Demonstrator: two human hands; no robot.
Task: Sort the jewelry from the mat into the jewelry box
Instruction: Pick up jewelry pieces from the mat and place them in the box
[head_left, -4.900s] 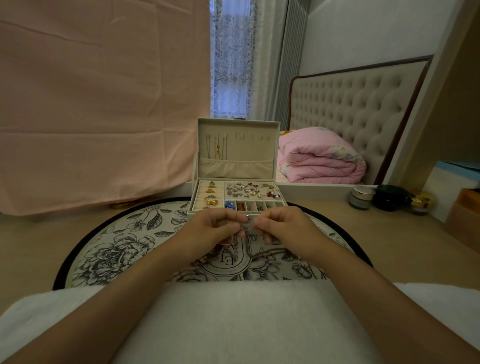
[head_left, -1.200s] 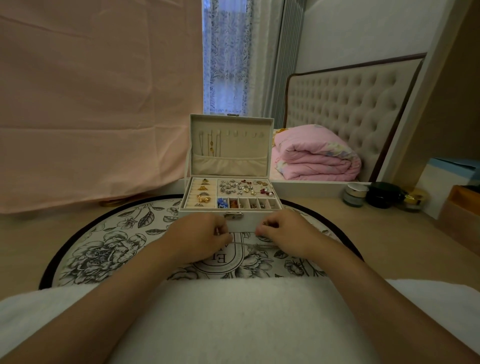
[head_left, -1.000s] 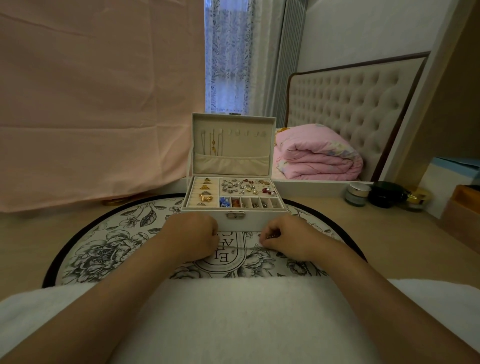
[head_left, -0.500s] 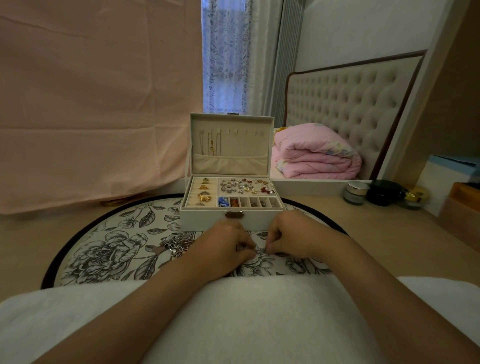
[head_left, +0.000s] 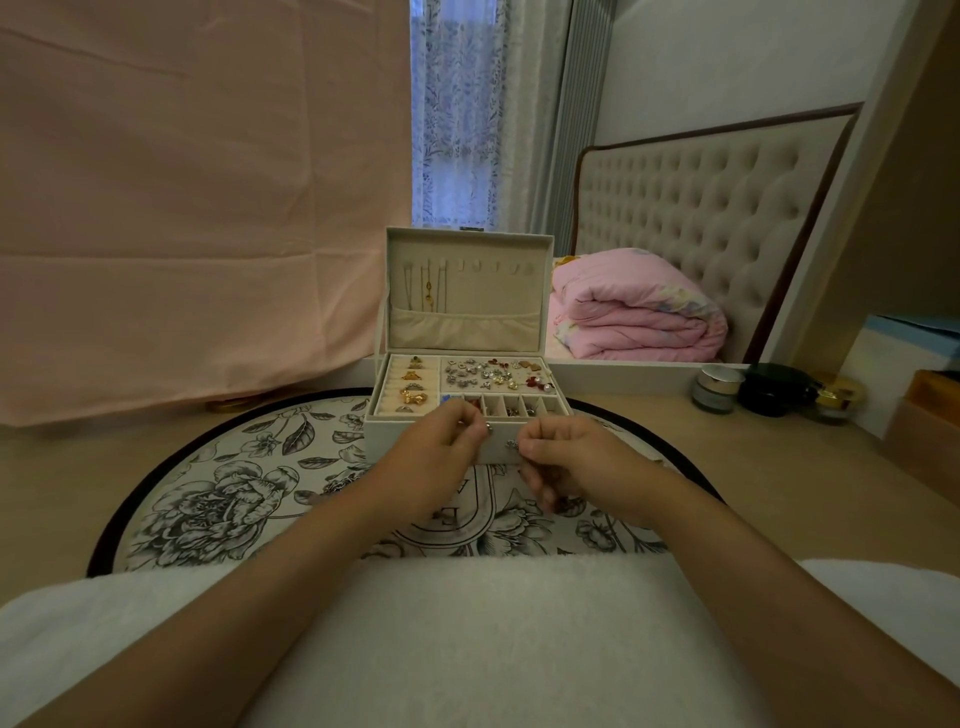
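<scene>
An open cream jewelry box (head_left: 384, 431) stands at the back of a round floral mat (head_left: 218, 493), its lid upright with gold chains hanging inside. Its tray holds gold rings on the left, many earrings on the right and small compartments along the front. My left hand (head_left: 431, 462) is raised in front of the box and pinches a small silver piece (head_left: 487, 427). Just to its right, my right hand (head_left: 576, 467) pinches another small silver piece (head_left: 513, 444). More jewelry (head_left: 340, 486) lies on the mat, partly hidden behind my left wrist.
A white towel (head_left: 467, 649) covers my lap at the bottom. Cosmetic jars (head_left: 719, 389) and a dark round case (head_left: 774, 389) stand at the right on the wooden floor. A pink folded quilt (head_left: 634, 306) lies on the bed behind. A pink sheet (head_left: 182, 208) hangs at the left.
Both hands have lifted from the mat to the front of the box, each now pinching a small silver piece. Earlier they were lower, down on the mat.
</scene>
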